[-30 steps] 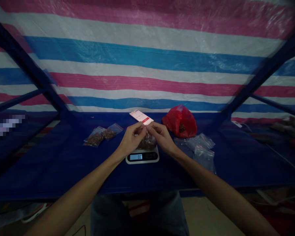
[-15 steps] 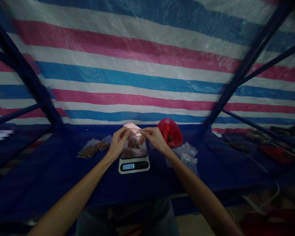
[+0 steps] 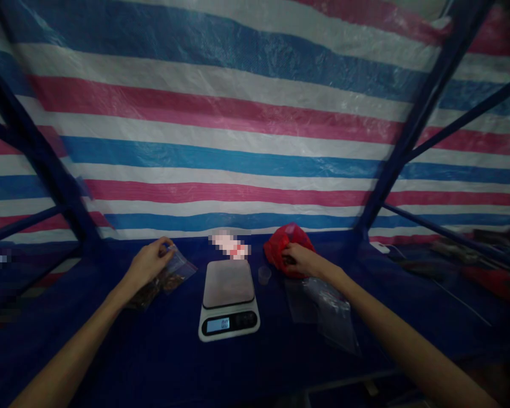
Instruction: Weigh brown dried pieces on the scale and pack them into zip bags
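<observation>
My left hand (image 3: 149, 265) is at the left with its fingers closed at the top of a clear zip bag (image 3: 173, 280) holding brown dried pieces. More filled bags (image 3: 141, 296) lie under that hand, partly hidden. On the right, my right hand (image 3: 302, 260) reaches into the mouth of a red plastic bag (image 3: 276, 249). Its fingers are bent together among dark contents, and what they grip is hidden. Between the hands stands a white kitchen scale (image 3: 228, 286) with a bare weighing plate, its display reading 0.0.
A small clear cup (image 3: 264, 276) stands right of the scale. Flat, clear zip bags (image 3: 334, 311) lie below my right forearm. Behind the scale is a blurred pinkish item (image 3: 229, 243). Blue metal posts (image 3: 402, 153) and a striped sheet (image 3: 238, 170) enclose the blue table (image 3: 170, 351).
Both hands have moved apart from above the scale. The filled zip bag they held there is now at the left with my left hand; my right hand has gone into the red bag.
</observation>
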Action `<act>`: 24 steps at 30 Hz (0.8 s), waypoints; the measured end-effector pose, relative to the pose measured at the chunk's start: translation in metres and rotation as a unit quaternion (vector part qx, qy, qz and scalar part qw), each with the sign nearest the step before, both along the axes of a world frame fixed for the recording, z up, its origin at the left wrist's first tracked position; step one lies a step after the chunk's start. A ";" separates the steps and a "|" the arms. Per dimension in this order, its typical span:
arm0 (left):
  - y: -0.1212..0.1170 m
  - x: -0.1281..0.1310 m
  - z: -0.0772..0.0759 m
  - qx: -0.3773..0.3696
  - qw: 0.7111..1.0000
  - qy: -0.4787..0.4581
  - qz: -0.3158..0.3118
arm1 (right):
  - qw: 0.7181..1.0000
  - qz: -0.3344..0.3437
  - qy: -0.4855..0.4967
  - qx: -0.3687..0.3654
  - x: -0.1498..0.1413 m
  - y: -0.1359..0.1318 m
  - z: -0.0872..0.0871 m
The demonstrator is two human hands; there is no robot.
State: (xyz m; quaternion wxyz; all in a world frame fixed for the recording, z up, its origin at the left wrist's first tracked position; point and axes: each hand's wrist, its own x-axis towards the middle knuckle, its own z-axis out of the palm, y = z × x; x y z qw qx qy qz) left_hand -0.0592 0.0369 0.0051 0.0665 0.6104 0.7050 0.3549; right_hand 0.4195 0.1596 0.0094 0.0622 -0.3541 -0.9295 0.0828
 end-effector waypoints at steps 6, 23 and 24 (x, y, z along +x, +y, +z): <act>0.010 -0.008 0.005 0.042 0.998 0.045 0.030 | 0.999 -0.036 -0.021 0.035 -0.011 0.016 -0.025; -0.010 0.040 -0.023 0.055 0.966 0.197 -0.159 | 0.994 -0.072 0.073 0.034 0.004 0.016 -0.019; -0.011 0.039 -0.023 0.058 0.964 0.204 -0.163 | 0.993 -0.069 0.082 0.041 0.005 0.015 -0.015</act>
